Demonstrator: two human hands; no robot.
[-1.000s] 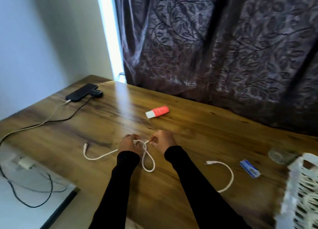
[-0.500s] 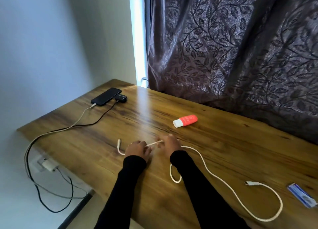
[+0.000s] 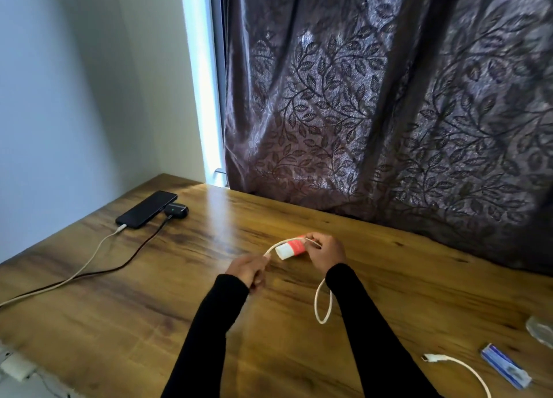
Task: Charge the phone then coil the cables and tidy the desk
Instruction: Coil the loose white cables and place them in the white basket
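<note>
- Your hands have come up off the tabletop [image 3: 125,313] since a moment ago. The left hand [image 3: 247,269] and right hand [image 3: 324,251] now pinch the white cable [image 3: 323,303] between them, fingers curled round it.
- One loop now hangs under your right wrist — so the coiling has begun, I think. The far end still trails by the blue packet [image 3: 505,366].
- The phone [image 3: 146,209] lies plugged in at the far left corner.
- The red and white tube [image 3: 291,248] sits right behind your hands — mind it. There is open wood on your left.
</note>
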